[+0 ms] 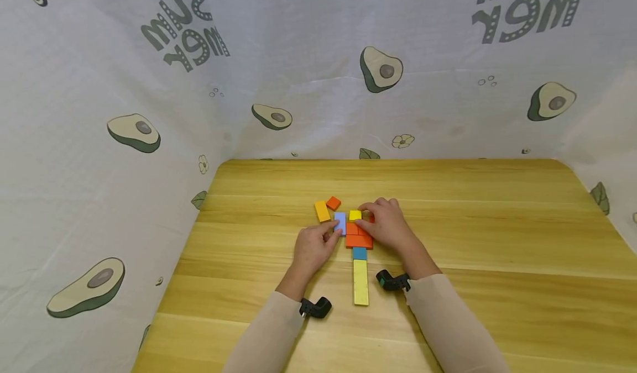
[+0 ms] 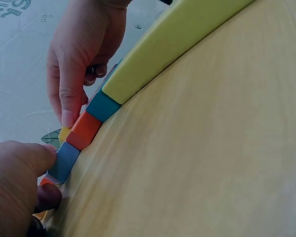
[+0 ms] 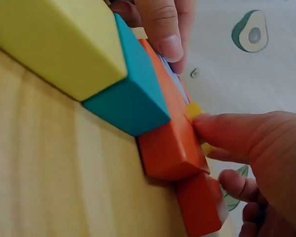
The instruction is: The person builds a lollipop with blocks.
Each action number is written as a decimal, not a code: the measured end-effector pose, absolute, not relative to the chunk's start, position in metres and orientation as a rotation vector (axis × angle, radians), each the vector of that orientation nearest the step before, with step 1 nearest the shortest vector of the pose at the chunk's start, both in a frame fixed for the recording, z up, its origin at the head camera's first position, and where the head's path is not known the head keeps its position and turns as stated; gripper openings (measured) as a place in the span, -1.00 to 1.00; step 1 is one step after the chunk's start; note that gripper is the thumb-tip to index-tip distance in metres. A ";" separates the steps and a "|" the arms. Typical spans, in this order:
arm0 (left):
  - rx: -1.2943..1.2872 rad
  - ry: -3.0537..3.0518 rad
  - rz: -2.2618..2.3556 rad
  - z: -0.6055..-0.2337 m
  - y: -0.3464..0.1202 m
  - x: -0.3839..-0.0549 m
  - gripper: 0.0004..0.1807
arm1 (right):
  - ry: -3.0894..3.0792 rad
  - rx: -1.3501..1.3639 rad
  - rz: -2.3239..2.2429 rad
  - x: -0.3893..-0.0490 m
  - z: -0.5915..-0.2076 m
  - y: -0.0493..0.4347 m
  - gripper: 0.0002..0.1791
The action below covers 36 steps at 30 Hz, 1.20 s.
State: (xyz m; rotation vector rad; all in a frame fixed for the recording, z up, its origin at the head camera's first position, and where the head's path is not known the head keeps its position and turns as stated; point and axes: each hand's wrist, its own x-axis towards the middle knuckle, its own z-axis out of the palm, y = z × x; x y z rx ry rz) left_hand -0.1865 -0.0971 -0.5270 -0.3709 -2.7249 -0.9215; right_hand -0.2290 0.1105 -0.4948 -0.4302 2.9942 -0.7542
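Note:
My left hand (image 1: 311,247) pinches a lavender-blue rectangular block (image 1: 340,222) between thumb and forefinger, at the left side of some orange-red blocks (image 1: 359,242). From the right, my right hand (image 1: 391,226) holds a small yellow block (image 1: 355,215) at the far end of those red blocks. In the right wrist view, its thumb presses against the yellow block (image 3: 193,109). A teal block (image 1: 359,253) adjoins the red ones on the near side, followed by a long pale-yellow block (image 1: 360,282). Another red block (image 3: 200,205) shows below the right hand's fingers.
Left of the hands, beyond the lavender block, lie an amber block (image 1: 322,211) and a small orange block (image 1: 333,203). All rest on a wooden table (image 1: 473,224). A white avocado-print cloth (image 1: 318,58) hangs behind and at the sides. Each wrist wears a black camera.

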 end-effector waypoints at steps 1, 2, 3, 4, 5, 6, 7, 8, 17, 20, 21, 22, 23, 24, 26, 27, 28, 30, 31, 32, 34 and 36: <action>-0.371 -2.721 -0.918 -0.527 -0.097 -0.187 -0.66 | 2.982 -0.430 -0.743 -0.230 -0.493 0.110 -0.55; -0.373 -2.716 -0.919 -0.527 -0.097 -0.187 -0.66 | 2.971 -0.436 -0.730 -0.231 -0.491 0.109 -0.55; -0.374 -2.712 -0.922 -0.527 -0.097 -0.187 -0.67 | 2.962 -0.443 -0.719 -0.231 -0.489 0.109 -0.56; -0.376 -2.708 -0.927 -0.527 -0.097 -0.187 -0.67 | 2.951 -0.445 -0.713 -0.232 -0.487 0.108 -0.57; -0.378 -2.706 -0.928 -0.526 -0.097 -0.186 -0.67 | 2.948 -0.452 -0.705 -0.233 -0.486 0.108 -0.58; -0.378 -2.709 -0.927 -0.526 -0.097 -0.186 -0.67 | 2.947 -0.454 -0.698 -0.234 -0.485 0.107 -0.60; -0.377 -2.713 -0.927 -0.527 -0.097 -0.186 -0.66 | 2.944 -0.451 -0.696 -0.234 -0.484 0.107 -0.62; -0.378 -2.716 -0.926 -0.527 -0.097 -0.186 -0.66 | 2.943 -0.447 -0.695 -0.235 -0.484 0.107 -0.64; -0.362 -2.743 -0.893 -0.528 -0.098 -0.187 -0.65 | 2.928 -0.432 -0.677 -0.238 -0.489 0.103 -0.71; -0.362 -2.743 -0.876 -0.527 -0.097 -0.187 -0.65 | 2.920 -0.415 -0.686 -0.238 -0.489 0.103 -0.71; -0.361 -2.743 -0.869 -0.527 -0.097 -0.187 -0.65 | 2.917 -0.412 -0.686 -0.238 -0.490 0.103 -0.70; -0.360 -2.744 -0.865 -0.527 -0.097 -0.187 -0.65 | 2.915 -0.409 -0.686 -0.238 -0.489 0.103 -0.70; -0.360 -2.745 -0.864 -0.526 -0.097 -0.187 -0.65 | 2.913 -0.409 -0.686 -0.238 -0.489 0.103 -0.70; -0.359 -2.746 -0.860 -0.526 -0.097 -0.188 -0.65 | 2.910 -0.407 -0.687 -0.238 -0.489 0.103 -0.70; -0.355 -2.750 -0.859 -0.526 -0.097 -0.188 -0.65 | 2.903 -0.409 -0.689 -0.238 -0.488 0.103 -0.70; -0.353 -2.753 -0.858 -0.526 -0.097 -0.188 -0.65 | 2.899 -0.411 -0.691 -0.239 -0.488 0.103 -0.69; -0.351 -2.755 -0.859 -0.526 -0.097 -0.188 -0.65 | 2.895 -0.412 -0.694 -0.239 -0.487 0.103 -0.69; -0.348 -2.760 -0.857 -0.526 -0.097 -0.188 -0.65 | 2.893 -0.421 -0.692 -0.240 -0.485 0.103 -0.69; -0.347 -2.761 -0.859 -0.526 -0.097 -0.188 -0.65 | 2.896 -0.429 -0.686 -0.241 -0.484 0.102 -0.69; -0.348 -2.761 -0.856 -0.526 -0.097 -0.188 -0.65 | 2.898 -0.436 -0.686 -0.242 -0.483 0.102 -0.68; -0.350 -2.760 -0.857 -0.526 -0.098 -0.188 -0.65 | 2.905 -0.458 -0.683 -0.245 -0.481 0.100 -0.68; -0.353 -2.757 -0.857 -0.526 -0.098 -0.187 -0.65 | 2.909 -0.495 -0.681 -0.249 -0.479 0.096 -0.67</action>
